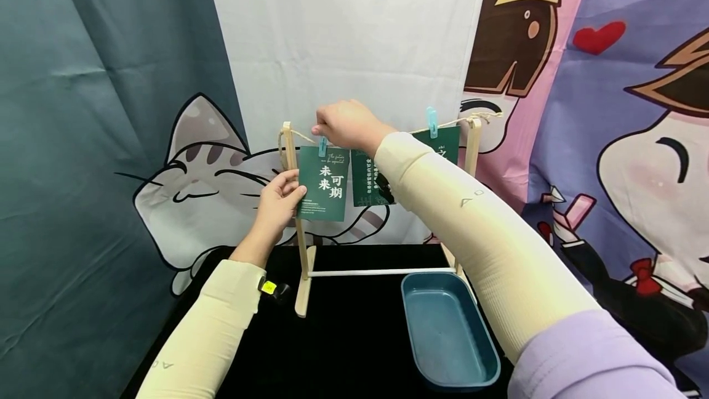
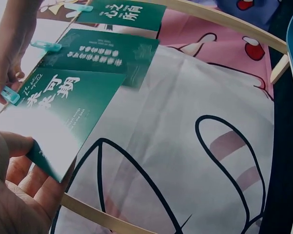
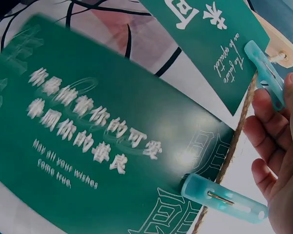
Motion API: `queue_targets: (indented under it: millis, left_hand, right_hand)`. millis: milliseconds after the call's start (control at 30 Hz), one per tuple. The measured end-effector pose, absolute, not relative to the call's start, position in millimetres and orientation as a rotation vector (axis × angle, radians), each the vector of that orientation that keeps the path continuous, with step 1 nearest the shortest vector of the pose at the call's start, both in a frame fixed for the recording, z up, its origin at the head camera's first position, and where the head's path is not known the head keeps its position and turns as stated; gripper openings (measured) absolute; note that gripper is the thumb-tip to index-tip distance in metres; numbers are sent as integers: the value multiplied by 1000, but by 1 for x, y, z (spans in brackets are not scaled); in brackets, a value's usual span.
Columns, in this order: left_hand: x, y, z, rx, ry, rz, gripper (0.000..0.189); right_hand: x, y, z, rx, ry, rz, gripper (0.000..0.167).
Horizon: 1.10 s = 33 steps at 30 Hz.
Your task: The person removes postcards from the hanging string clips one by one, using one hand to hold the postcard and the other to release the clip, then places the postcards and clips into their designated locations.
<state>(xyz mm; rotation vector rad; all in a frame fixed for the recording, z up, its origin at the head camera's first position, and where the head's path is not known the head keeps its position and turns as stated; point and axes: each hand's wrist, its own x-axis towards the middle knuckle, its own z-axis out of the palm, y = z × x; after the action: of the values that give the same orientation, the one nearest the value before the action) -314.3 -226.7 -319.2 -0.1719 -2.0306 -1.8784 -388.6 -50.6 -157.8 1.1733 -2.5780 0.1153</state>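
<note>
A green card with white lettering [image 1: 327, 205] hangs at the left end of a twine line [image 3: 240, 122]. My left hand [image 1: 279, 201] pinches its left edge, thumb in front and fingers behind. At the card's top edge, a light blue clothespin [image 3: 266, 73] sits over the twine, and my right hand [image 1: 351, 123] grips its upper end between thumb and fingers. Beside it hangs a second green card [image 3: 88, 131], held by another blue clothespin [image 3: 224, 200] and partly behind my right forearm in the head view. Farther right, a third green card [image 1: 451, 143] hangs under its own clothespin [image 1: 432, 123].
The twine is tied between two wooden posts [image 1: 472, 148] of a stand, joined low down by a white rod [image 1: 382, 272]. A blue rectangular tub [image 1: 408, 325] sits at the right on the black tabletop [image 1: 343, 337]. Cartoon-printed cloth [image 1: 354, 29] hangs behind the stand.
</note>
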Motion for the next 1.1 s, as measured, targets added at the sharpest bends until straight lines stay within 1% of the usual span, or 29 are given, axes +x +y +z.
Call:
queue_targets:
  millis: [233, 500, 1100]
  left_hand:
    - [-314, -224, -320, -152, -2044, -1890, 41]
    - [-315, -226, -320, -145, -2045, -1893, 41]
    - [-317, -227, -321, -158, -2057, -1911, 42]
  right_hand:
    - [-387, -51, -161, 1158, -2535, 116, 30]
    - [-385, -54, -155, 1124, -2455, 116, 28]
    - [-384, -54, -152, 1043, -2318, 77, 29]
